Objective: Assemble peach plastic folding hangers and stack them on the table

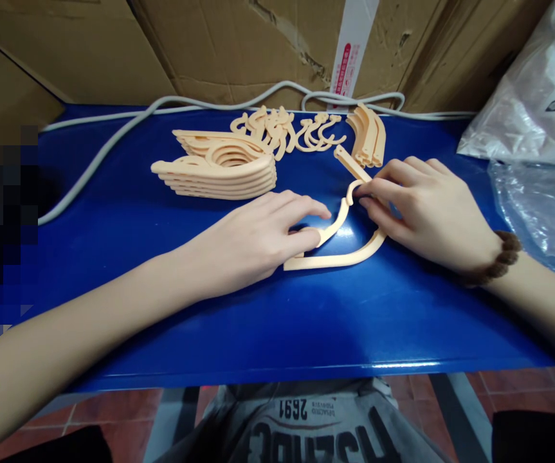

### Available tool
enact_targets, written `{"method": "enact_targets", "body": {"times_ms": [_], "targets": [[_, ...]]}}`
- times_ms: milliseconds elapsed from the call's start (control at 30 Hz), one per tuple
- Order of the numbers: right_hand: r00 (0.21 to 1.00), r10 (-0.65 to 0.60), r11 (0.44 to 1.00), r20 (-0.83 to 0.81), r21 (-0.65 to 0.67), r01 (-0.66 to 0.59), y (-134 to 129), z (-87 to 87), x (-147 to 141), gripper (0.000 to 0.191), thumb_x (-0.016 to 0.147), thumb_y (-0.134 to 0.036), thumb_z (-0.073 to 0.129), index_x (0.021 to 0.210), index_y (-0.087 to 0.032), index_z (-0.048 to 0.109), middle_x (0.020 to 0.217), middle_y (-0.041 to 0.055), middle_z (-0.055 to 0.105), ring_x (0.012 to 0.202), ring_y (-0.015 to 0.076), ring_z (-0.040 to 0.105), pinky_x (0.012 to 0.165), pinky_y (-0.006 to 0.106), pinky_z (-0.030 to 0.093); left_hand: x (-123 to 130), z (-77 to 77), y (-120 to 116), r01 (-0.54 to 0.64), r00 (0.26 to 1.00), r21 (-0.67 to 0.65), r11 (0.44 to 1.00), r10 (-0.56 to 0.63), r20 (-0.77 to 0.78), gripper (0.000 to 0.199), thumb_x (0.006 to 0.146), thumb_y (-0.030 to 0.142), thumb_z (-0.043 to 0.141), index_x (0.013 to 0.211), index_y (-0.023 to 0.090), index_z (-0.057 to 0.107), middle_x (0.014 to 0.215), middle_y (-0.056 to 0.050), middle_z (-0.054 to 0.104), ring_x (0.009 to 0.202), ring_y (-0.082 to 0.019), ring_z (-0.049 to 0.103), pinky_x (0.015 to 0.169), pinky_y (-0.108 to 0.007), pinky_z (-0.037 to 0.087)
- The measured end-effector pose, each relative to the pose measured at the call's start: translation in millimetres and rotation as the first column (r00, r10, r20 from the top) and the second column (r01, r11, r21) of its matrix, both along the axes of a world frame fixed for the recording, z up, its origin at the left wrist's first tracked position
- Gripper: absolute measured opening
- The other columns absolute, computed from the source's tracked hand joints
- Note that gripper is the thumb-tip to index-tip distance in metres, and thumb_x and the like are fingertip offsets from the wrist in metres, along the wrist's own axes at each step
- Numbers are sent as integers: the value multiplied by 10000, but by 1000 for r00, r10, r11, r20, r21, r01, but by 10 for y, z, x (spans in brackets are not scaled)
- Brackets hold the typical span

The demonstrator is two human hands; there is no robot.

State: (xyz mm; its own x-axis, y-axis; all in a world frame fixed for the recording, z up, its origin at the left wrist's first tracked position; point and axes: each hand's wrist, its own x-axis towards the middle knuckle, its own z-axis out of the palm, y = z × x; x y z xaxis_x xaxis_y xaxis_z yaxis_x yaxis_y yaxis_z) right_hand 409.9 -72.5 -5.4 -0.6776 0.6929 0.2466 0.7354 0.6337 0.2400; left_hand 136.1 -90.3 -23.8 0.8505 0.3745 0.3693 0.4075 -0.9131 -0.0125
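Note:
A cream plastic frame [339,260] with curved arms lies on the blue table in front of me. My left hand [287,231] rests at its left end, with thumb and forefinger around a curved arm. At the frame's right side, my right hand [402,206] pinches a small cream hook [351,191] near the curved arm's upper end. A straight cream piece [350,163] lies just beyond my right fingertips. The frame's right part is partly hidden under my right hand.
Behind my left hand is a stack of cream hanger-shaped pieces [214,179]. Loose hooks [313,134] and curved strips [368,135] lie at the back. A white cable [108,149] runs along the rear, before cardboard boxes [258,51]. Plastic bags [532,103] sit at right.

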Motion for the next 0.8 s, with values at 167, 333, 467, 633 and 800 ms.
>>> {"method": "enact_targets", "body": {"times_ms": [167, 333, 467, 633, 800], "targets": [[999, -24, 1000, 39, -9, 25, -8, -5, -6, 332, 1017, -322, 420, 1064, -179, 715, 955, 124, 670, 858, 285, 571, 736, 411, 369, -34, -9, 16, -14, 999, 30, 999, 15, -28, 299, 988, 49, 406, 1051, 158, 677, 1202, -109, 701, 984, -236, 628, 806, -350, 488], [999, -16, 1000, 49, 4, 16, -15, -10, 1, 333, 1022, -322, 412, 1092, -178, 705, 957, 122, 667, 846, 276, 557, 736, 406, 382, -33, 28, 9, -25, 999, 74, 997, 28, -34, 317, 988, 88, 380, 1011, 126, 693, 1103, -117, 730, 959, -259, 649, 780, -376, 480], [998, -17, 1000, 66, 25, 15, -13, -9, 4, 331, 1027, -330, 417, 1078, -170, 701, 935, 110, 660, 828, 252, 551, 732, 383, 375, -8, 47, -15, -17, 1000, 11, 1000, 17, -7, 237, 996, 252, 496, 937, 113, 678, 1078, -128, 737, 946, -274, 676, 795, -385, 506], [995, -47, 999, 92, -9, 48, -27, 6, -24, 368, 1038, -330, 376, 1090, -164, 700, 952, 115, 661, 827, 254, 561, 738, 385, 368, -2, 24, -4, -8, 1000, 47, 999, 8, 7, 248, 1005, 341, 585, 956, 111, 664, 1132, -125, 742, 973, -277, 693, 789, -373, 528], [994, -62, 997, 88, -42, 65, -55, 11, -38, 367, 1034, -316, 363, 1101, -175, 696, 986, 120, 662, 850, 265, 585, 755, 394, 368, -13, 13, -9, -12, 999, 23, 1000, 11, 40, 184, 1033, 249, 530, 972, 127, 653, 1190, -105, 731, 970, -229, 694, 816, -331, 535]]}}
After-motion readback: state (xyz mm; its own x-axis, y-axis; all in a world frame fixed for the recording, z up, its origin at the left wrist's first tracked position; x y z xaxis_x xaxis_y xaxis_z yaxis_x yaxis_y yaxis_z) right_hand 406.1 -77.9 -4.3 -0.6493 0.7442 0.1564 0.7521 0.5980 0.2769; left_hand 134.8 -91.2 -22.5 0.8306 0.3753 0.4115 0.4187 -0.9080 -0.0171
